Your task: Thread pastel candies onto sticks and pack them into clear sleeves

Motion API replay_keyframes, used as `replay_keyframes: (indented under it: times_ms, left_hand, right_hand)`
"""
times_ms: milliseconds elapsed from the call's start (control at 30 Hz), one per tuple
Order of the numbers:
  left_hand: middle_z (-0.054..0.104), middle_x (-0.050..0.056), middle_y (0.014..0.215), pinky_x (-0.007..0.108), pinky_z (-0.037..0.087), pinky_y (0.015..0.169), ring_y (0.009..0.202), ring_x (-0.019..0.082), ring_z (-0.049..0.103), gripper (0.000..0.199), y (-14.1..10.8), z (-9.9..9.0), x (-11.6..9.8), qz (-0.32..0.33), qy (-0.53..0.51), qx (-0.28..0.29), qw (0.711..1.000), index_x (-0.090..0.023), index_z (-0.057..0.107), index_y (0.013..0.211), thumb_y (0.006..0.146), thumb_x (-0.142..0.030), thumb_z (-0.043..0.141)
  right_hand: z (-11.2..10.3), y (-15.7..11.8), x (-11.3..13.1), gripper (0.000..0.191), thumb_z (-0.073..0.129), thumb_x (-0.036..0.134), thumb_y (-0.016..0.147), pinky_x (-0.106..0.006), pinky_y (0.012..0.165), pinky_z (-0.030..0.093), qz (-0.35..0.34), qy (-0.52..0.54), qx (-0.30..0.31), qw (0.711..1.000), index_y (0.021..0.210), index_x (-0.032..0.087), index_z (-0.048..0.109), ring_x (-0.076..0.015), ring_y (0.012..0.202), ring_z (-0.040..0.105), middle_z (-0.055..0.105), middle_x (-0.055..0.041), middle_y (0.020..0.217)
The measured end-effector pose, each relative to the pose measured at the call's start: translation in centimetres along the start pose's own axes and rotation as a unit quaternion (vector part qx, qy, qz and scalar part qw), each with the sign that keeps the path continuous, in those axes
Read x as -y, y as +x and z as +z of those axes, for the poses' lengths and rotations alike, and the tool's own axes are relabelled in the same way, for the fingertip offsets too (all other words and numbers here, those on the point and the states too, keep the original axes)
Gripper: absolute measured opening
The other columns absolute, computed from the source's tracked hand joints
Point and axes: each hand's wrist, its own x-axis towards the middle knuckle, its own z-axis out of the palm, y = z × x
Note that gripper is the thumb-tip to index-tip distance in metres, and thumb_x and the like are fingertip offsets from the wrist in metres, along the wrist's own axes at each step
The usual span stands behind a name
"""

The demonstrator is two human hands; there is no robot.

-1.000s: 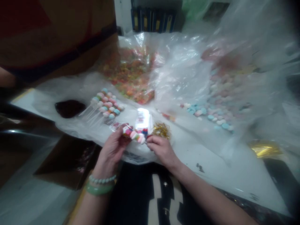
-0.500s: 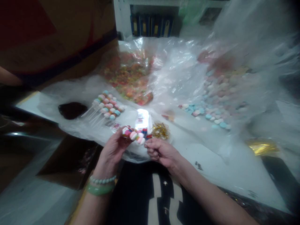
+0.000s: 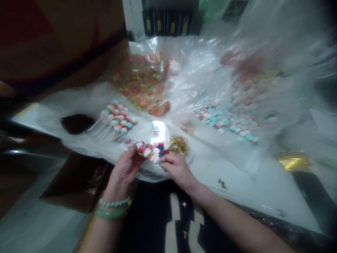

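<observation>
Candy skewer [image 3: 147, 152], half hidden, packet [image 3: 159, 137] glare-washed

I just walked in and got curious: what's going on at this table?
A person is working with bare hands over a plastic-covered table. The left hand holds a cluster of pastel sweets against a shiny labelled wrapper, and the right hand is at its lower end, near gold twist ties. Sweets on sticks lie nearby, with heaps of orange sweets and pastel sweets beyond.

Behind the white counter [image 3: 237, 186], a shelf [image 3: 167, 23] of blue binders; left of it, a tall cardboard carton [image 3: 60, 42]; below its near edge, grey floor [image 3: 39, 218].
</observation>
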Motion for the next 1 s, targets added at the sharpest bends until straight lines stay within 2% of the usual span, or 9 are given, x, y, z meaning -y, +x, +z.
replay_keyframes:
  times_ms: [67,133,233,300,433,533,667,900,1000]
  left_hand:
    - [0.072,0.009,0.082,0.03,0.059,0.07,0.072,0.018,0.068,0.011,0.0,0.3,0.0,-0.011,-0.018,-0.013,1.0,-0.01,0.071,0.083,0.089,-0.014,0.064]
    - [0.071,0.007,0.079,0.028,0.059,0.068,0.069,0.016,0.066,0.016,0.0,0.6,0.1,-0.012,-0.035,-0.016,0.999,-0.01,0.07,0.081,0.092,-0.013,0.058]
    - [0.072,0.008,0.082,0.029,0.059,0.072,0.073,0.017,0.067,0.016,-0.1,0.6,0.3,-0.013,-0.041,-0.007,0.999,-0.01,0.07,0.084,0.093,-0.015,0.058]
    - [0.073,0.01,0.087,0.031,0.059,0.074,0.078,0.019,0.069,0.013,0.0,0.4,0.6,-0.011,-0.027,0.014,0.999,-0.009,0.072,0.089,0.091,-0.019,0.064]
    - [0.074,0.012,0.089,0.034,0.059,0.077,0.08,0.022,0.069,0.018,0.3,-0.4,0.7,-0.005,0.006,0.055,0.998,-0.009,0.073,0.091,0.082,-0.025,0.076]
    - [0.074,0.012,0.089,0.035,0.058,0.078,0.08,0.022,0.069,0.02,0.5,-0.7,0.6,-0.017,0.024,0.057,0.998,-0.01,0.074,0.09,0.081,-0.027,0.078]
    - [0.075,0.013,0.089,0.035,0.058,0.078,0.081,0.024,0.07,0.021,0.5,-0.7,0.4,-0.033,0.038,0.053,0.997,-0.01,0.074,0.087,0.081,-0.03,0.077]
    - [0.074,0.013,0.081,0.035,0.058,0.077,0.075,0.023,0.069,0.025,0.6,-1.0,0.6,-0.042,0.062,0.04,0.996,-0.008,0.074,0.079,0.086,-0.032,0.072]
    - [0.074,0.013,0.082,0.035,0.058,0.079,0.077,0.023,0.069,0.024,0.7,-1.1,0.6,-0.035,0.073,0.047,0.996,-0.009,0.074,0.08,0.082,-0.033,0.076]
  right_hand:
    - [0.1,-0.3,-0.4,0.015,0.053,0.019,0.082,-0.028,0.069,0.041,-0.134,-0.144,-0.032,0.98,0.072,0.018,0.065,-0.016,0.072,0.056,0.063,-0.0031,0.072]
    - [0.2,-0.7,-0.7,0.02,0.049,0.016,0.087,-0.028,0.068,0.039,-0.208,-0.251,-0.044,0.944,0.076,0.018,0.066,-0.017,0.072,0.056,0.063,-0.0053,0.075]
    - [0.2,-0.9,-1.0,0.023,0.047,0.014,0.09,-0.028,0.066,0.037,-0.23,-0.327,-0.037,0.916,0.077,0.017,0.065,-0.0171,0.068,0.053,0.06,-0.0061,0.073]
    - [0.1,-0.9,-0.9,0.021,0.048,0.014,0.089,-0.028,0.068,0.038,-0.212,-0.315,-0.034,0.924,0.079,0.018,0.066,-0.0181,0.072,0.055,0.062,-0.0069,0.076]
    - [-0.4,-0.2,-0.5,0.015,0.055,0.015,0.084,-0.029,0.074,0.041,-0.113,-0.164,-0.026,0.98,0.079,0.021,0.068,-0.0187,0.079,0.058,0.066,-0.0048,0.08]
    - [-0.8,0.5,-0.3,0.008,0.06,0.017,0.076,-0.024,0.059,0.037,0.051,0.039,0.011,0.998,0.071,0.019,0.065,-0.0132,0.061,0.05,0.057,0.0006,0.062]
    - [-1.3,1.1,-0.5,0.009,0.066,0.02,0.066,-0.019,0.042,0.017,0.235,0.256,0.057,0.936,0.072,0.016,0.061,-0.0057,0.042,0.031,0.047,0.0056,0.05]
    - [-2.5,1.8,-0.8,0.015,0.066,0.011,0.07,-0.012,0.039,0.01,0.353,0.439,0.195,0.803,0.073,0.016,0.051,-0.0018,0.039,0.019,0.036,0.0102,0.047]
    - [-2.5,1.9,-1.0,0.015,0.065,0.011,0.072,-0.011,0.039,0.011,0.367,0.452,0.2,0.788,0.073,0.015,0.05,-0.0015,0.039,0.019,0.036,0.01,0.049]
